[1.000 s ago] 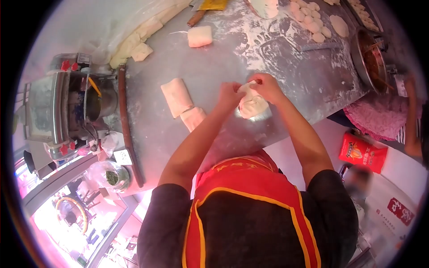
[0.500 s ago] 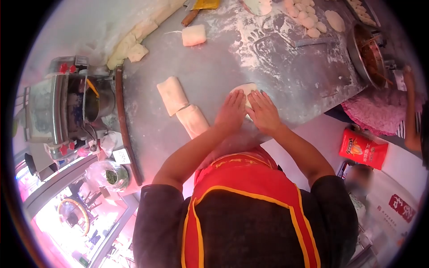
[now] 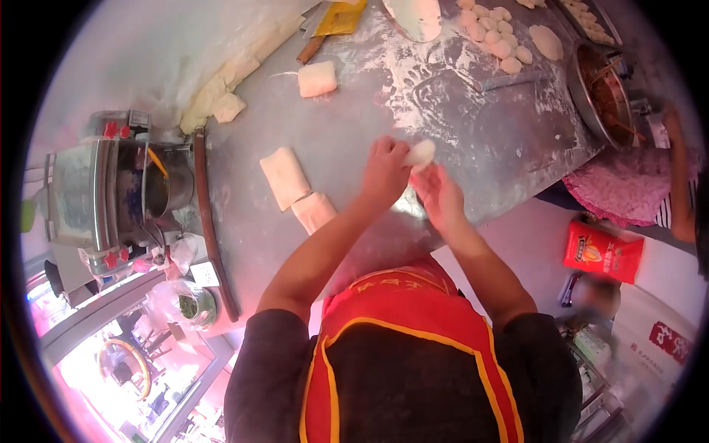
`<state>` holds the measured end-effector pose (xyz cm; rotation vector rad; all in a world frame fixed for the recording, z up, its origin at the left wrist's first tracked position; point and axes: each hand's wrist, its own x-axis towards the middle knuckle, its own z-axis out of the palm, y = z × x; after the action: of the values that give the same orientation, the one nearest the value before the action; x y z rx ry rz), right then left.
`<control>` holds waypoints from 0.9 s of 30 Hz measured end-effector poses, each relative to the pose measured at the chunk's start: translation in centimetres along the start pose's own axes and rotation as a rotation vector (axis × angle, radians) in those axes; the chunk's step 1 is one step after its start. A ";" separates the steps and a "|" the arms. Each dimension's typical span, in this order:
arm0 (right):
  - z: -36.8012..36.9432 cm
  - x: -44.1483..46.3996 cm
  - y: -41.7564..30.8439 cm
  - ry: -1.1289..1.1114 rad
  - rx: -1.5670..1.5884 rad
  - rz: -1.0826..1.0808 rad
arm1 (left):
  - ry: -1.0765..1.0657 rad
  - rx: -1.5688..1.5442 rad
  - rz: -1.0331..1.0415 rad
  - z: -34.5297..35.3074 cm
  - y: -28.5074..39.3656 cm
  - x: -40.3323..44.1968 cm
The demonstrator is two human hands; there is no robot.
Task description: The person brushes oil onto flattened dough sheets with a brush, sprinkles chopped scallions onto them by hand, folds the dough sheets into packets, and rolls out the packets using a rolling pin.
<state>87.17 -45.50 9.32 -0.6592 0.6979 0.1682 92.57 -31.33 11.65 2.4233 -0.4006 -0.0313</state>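
Observation:
A small pale piece of dough is raised over the steel table, pinched in the curled fingers of my left hand. Close by on the right, my right hand is turned palm up with its fingers stretched out just below the dough; whether they touch it is hard to tell. Two thick dough slabs lie end to end left of my hands, the nearer one partly behind my left forearm. Farther back sits another dough block.
Flour covers the table's right half, with many small dough pieces and a rod there. A metal bowl of filling stands at the right edge, near another person's arm. A wooden strip and a machine are left.
Both hands were pressing the dough flat on the table. Now my left hand has lifted it, and my right hand has turned palm up. The view has shifted slightly.

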 end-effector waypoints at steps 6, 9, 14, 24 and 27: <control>-0.2 7.0 -5.7 0.115 -0.224 -0.089 | 0.177 0.225 0.291 3.5 -2.6 3.1; 0.9 7.5 -6.0 0.138 -0.369 -0.107 | 0.159 0.180 0.260 5.4 -3.7 5.0; 2.4 9.1 -1.7 0.107 -0.315 -0.185 | 0.041 0.284 0.217 6.5 -4.1 6.1; 13.1 14.1 4.9 -0.419 -1.124 -0.574 | 0.219 0.654 -0.233 -7.0 -18.2 4.8; 11.0 15.7 -1.3 -0.150 -1.349 -1.007 | 0.419 0.483 -0.280 -9.9 -21.6 3.4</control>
<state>105.56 -40.85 6.19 -2.1749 -0.0629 -0.2937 103.08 -10.44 6.01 2.8435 0.1429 0.4942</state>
